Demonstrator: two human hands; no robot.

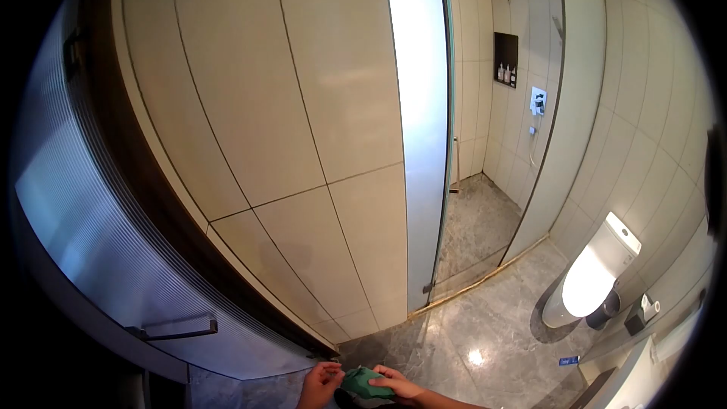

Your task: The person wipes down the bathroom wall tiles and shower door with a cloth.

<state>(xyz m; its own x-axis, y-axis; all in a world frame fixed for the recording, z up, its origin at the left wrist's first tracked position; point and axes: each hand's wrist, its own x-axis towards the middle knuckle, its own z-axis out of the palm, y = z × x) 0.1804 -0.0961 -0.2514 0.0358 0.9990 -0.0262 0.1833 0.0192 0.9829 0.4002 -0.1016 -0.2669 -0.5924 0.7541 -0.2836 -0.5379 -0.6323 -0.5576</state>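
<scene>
Down by the foot of the tiled wall (303, 121), just above the grey floor (454, 356) as I see it, someone has both hands together around a soft green bundle (365, 384). The right hand (394, 384) has its fingers closed on the bundle's side, thumb laid over the top. The left hand (323, 384) is at the other end, fingers curled in narrow; whether they pinch anything I can't tell from here. Something dark shows just below the green, too cut off to name. Over to the left is a ribbed glass door (151, 273) with a dark bar handle (182, 331). Across the room sits a white toilet (589, 280), a dark bin (603, 310) beside it, and a small blue packet (569, 361) lies nearby
</scene>
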